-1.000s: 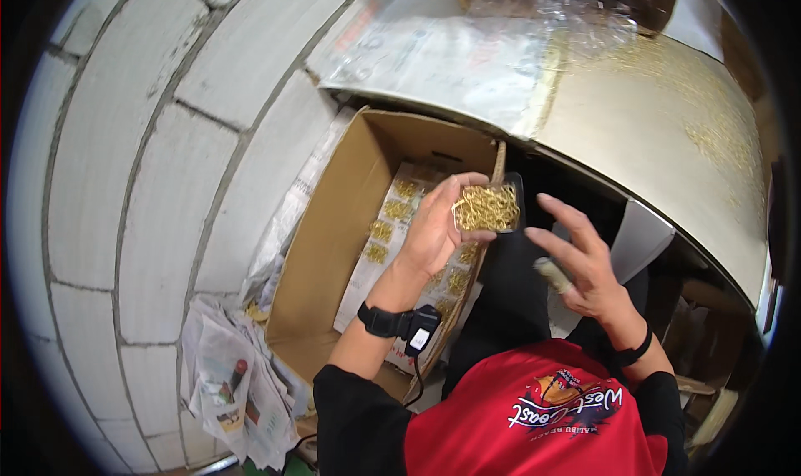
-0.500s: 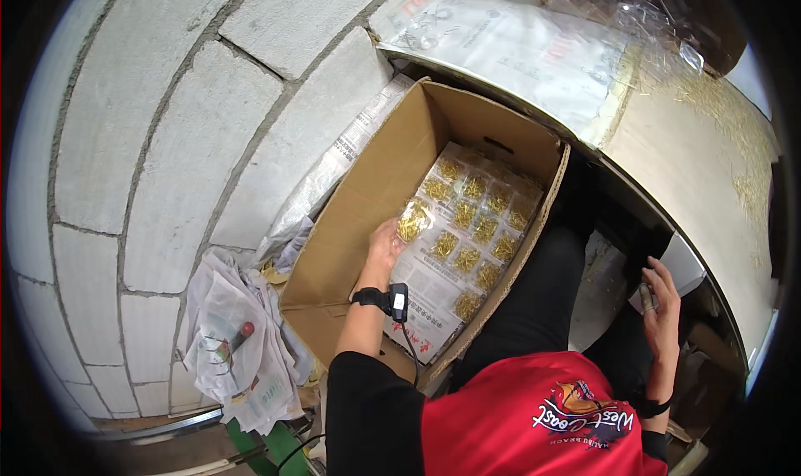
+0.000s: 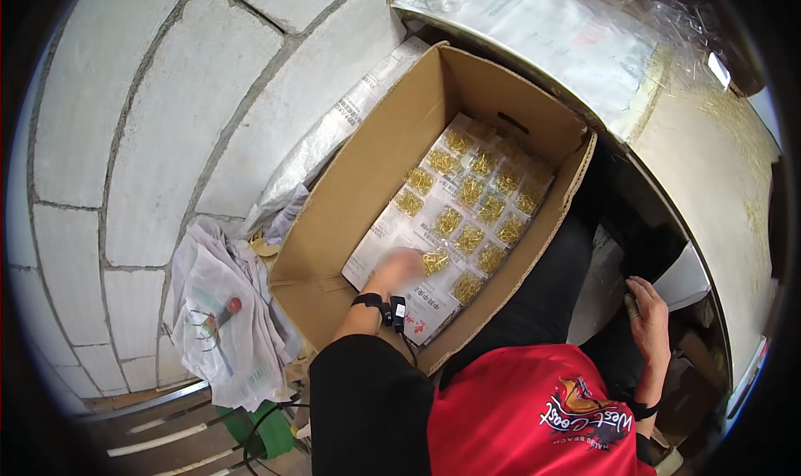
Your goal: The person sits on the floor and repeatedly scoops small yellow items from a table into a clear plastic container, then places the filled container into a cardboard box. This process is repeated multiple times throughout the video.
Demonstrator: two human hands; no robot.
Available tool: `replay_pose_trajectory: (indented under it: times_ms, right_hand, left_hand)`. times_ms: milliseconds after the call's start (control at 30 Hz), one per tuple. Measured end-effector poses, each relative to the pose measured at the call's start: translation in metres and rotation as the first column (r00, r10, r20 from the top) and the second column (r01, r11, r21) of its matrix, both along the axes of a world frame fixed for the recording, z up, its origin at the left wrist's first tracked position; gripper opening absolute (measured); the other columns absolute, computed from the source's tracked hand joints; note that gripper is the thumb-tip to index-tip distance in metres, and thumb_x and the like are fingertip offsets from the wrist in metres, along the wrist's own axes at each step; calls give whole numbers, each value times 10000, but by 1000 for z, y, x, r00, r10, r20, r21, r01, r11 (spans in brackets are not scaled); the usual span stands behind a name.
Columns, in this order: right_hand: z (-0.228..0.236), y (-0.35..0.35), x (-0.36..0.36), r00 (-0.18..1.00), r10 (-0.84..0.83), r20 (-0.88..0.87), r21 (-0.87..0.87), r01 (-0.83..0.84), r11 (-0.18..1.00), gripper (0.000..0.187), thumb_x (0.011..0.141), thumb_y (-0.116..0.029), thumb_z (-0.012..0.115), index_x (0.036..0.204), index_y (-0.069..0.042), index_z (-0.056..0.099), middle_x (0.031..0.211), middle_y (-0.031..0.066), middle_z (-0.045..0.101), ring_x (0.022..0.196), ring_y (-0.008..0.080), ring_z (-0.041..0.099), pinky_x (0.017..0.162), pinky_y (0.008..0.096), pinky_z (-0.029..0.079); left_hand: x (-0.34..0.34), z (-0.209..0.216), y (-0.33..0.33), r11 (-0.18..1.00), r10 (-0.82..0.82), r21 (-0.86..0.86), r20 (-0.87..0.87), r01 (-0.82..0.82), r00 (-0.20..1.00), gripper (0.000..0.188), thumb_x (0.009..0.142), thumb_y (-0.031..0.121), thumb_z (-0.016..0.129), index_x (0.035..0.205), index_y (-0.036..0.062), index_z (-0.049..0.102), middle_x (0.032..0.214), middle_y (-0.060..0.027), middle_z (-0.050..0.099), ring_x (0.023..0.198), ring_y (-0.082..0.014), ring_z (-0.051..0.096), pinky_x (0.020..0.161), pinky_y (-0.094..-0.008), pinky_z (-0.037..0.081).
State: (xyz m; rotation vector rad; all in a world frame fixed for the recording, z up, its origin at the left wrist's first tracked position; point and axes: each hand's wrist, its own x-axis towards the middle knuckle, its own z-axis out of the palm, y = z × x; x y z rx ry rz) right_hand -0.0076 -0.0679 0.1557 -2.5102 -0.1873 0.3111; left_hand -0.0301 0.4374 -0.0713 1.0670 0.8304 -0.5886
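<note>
Left hand [image 3: 399, 269]: has shifted toward the carton's near end since half a second ago; blurred, so whether its fingers are apart or together cannot be told.
Packet [image 3: 435, 263]: clear, gold pieces inside, just right of the left hand; contact unclear.
Other packets [image 3: 470, 192]: in rows ahead and right of it, on a printed sheet [image 3: 380, 238].
Carton [image 3: 367, 151]: walls surround the left hand; one wall stands between both hands.
Right hand [image 3: 648, 317]: outside the carton, relaxed, fingers loosely unfolded.
White panel [image 3: 680, 277]: just ahead of the right hand.
Table [image 3: 684, 159]: farther ahead, gold pieces scattered on it.
Plastic bags [image 3: 225, 309]: crumpled, left of the left hand, beyond the carton.
</note>
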Motion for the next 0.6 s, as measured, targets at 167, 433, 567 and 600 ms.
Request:
replay_pose_trajectory:
  times_ms: [167,433,567,600]
  right_hand:
    - [-9,10,1,998,58,-12,-21,-58,998,281,803,41,562,1083,33,581,1126,183,600,1031,377,581,880,370,463]
    - [-22,-9,-10,985,135,109,-50,-131,990,380,671,42,552,1042,-11,620,1055,174,631,971,352,605,845,403,498]
    - [17,-32,7,929,96,358,22,-111,994,398,691,30,602,1086,-18,591,1052,148,630,951,332,615,797,394,523]
    - [27,-46,8,888,46,457,-3,-49,999,424,685,37,614,1105,-16,581,1068,148,625,953,338,614,802,396,523]
  left_hand:
    - [-3,3,-16,953,-57,290,-105,85,993,195,786,97,690,934,-9,622,849,-112,652,670,-240,624,625,-365,516]
    - [27,-16,-15,125,-844,626,-341,769,414,131,705,141,670,772,29,671,669,-91,645,556,-169,595,509,-356,479]
    - [51,28,6,586,-615,593,-118,552,780,192,802,111,629,942,-21,629,723,-104,662,628,-173,634,544,-313,497]
    - [71,75,-8,646,-560,598,-50,474,827,178,815,112,627,848,-62,647,718,-113,667,625,-176,635,557,-285,490]
